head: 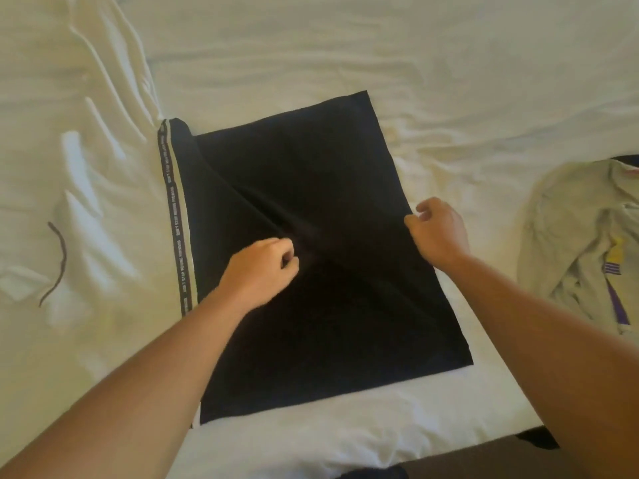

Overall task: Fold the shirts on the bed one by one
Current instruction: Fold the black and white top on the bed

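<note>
My black shirt [311, 209] lies flat mid-bed [415, 63], a soft, matte rectangle with a lettered stripe [176, 216] along its left side, print too small to read. My left hand [259, 267] pinches a ridge of it; my right hand [437, 229] pinches its right edge. A crumpled pale shirt [574, 243] sits at the bed's right edge.

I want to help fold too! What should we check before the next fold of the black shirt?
1. Left hand grips the black shirt mid-cloth: ok.
2. Right hand pinches the shirt's right edge: ok.
3. Shirt lies flat: not ok, a diagonal crease runs between the hands.
4. Striped sleeve tucked in: not ok, it sticks out along the left side.
5. Pale shirt kept clear: ok, it lies apart on the right.
6. Dark cord on the bed out of the way: ok.
</note>
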### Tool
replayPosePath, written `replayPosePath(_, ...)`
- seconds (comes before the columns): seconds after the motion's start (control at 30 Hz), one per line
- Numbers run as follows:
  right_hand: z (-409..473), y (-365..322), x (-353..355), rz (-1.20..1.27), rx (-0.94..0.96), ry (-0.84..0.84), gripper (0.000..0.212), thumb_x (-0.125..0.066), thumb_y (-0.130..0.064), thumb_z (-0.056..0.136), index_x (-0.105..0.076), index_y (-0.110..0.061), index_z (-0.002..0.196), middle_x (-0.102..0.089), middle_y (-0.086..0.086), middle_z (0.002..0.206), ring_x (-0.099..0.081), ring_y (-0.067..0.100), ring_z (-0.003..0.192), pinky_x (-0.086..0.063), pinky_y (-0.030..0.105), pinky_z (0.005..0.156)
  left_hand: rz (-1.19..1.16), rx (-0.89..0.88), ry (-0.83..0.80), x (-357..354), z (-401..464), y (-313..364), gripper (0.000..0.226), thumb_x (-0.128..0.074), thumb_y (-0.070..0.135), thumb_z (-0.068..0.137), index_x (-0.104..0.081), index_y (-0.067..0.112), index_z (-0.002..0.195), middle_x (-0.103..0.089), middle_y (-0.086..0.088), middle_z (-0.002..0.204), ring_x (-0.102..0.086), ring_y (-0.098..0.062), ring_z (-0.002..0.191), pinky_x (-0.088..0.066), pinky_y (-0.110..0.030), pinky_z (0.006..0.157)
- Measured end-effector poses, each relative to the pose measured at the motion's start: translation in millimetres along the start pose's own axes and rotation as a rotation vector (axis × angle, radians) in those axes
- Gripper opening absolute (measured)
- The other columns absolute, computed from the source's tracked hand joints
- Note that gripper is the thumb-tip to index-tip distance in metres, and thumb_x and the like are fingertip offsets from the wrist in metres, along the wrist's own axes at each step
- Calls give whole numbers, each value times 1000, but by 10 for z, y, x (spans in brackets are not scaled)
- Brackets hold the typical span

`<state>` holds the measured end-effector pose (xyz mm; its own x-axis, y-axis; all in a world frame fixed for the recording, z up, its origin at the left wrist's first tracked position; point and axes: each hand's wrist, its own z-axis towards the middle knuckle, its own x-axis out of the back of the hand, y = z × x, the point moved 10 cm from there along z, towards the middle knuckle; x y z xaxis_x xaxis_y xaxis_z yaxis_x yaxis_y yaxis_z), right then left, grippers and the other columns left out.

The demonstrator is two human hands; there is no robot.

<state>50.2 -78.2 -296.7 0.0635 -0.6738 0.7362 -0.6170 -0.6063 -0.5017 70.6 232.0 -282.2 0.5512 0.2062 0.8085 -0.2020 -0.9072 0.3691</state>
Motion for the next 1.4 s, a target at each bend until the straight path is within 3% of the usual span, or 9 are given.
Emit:
replayPosePath(0.17,836,-758,-56,63,67,-28,44,-58,-33,98,-53,-13,137,-60,6,131,-59,24,112,-41,29,85,59,72,184,786,939,-180,27,-54,40,100,-62,25,120,-58,1,119,-57,-23,110,-53,-46,91)
replayPosePath(0.33,1494,-1222,-57,203,26,19,36,-62,-25,93,-62,-7,124,-62,8,99,-57,12,72,-47,28,64,263,175,135,990,1755,-426,59,-44,40,104,-30,21,157,-32,-8,160,-28,-37,146,-30,-55,114)
replayPosePath(0.4,1703,-1260,-87,240,-17,43,16,-64,-21,88,-59,-9,79,-52,11,70,-50,22,57,-46,33,60,259,202,127,996,1951,-513,56,-45,37,104,-31,21,156,-34,-9,158,-28,-37,145,-27,-55,114)
replayPosePath(0.47,1833,-1266,-153,293,-76,7,32,-69,-21,87,-46,-14,66,-42,1,58,-43,18,51,-44,31,57,204,235,157,1046,2079,-560,49,-49,36,103,-41,23,150,-42,-12,149,-34,-38,141,-27,-55,113)
replayPosePath(0.67,2006,-1388,-221,423,-166,-175,31,-71,-18,89,-65,-3,115,-68,11,111,-67,26,101,-53,36,81,8,248,288,1280,2411,-391,12,-55,32,102,-64,25,105,-63,-3,114,-52,-30,118,-27,-48,100)
replayPosePath(0.8,2298,-1224,197,530,-186,49,11,-70,-14,92,-61,-17,88,-63,0,85,-59,10,74,-46,22,58,-132,235,428,1436,2654,-93,6,-55,29,102,-60,26,100,-58,2,104,-55,-25,105,-27,-45,98)
replayPosePath(0.93,2446,-1136,397,485,-121,175,20,-70,-20,92,-56,-24,106,-61,-4,98,-60,10,86,-44,20,59,-7,210,492,1380,2786,61,13,-54,31,102,-60,26,113,-56,-3,120,-53,-27,116,-28,-46,102)
replayPosePath(1.13,2067,-1022,512,266,-24,132,39,-65,-30,95,-51,-20,130,-58,1,111,-56,5,78,-39,18,55,161,72,424,883,2280,355,58,-52,48,98,-38,23,148,-34,-11,150,-33,-35,137,-29,-54,107)
replayPosePath(1.4,496,114,200,34,-150,-77,14,-57,-29,97,-59,-22,109,-63,-5,90,-54,4,73,-44,27,62,117,-163,146,-692,433,1148,43,-54,55,91,-59,28,124,-53,1,116,-57,-23,100,-48,-41,84)
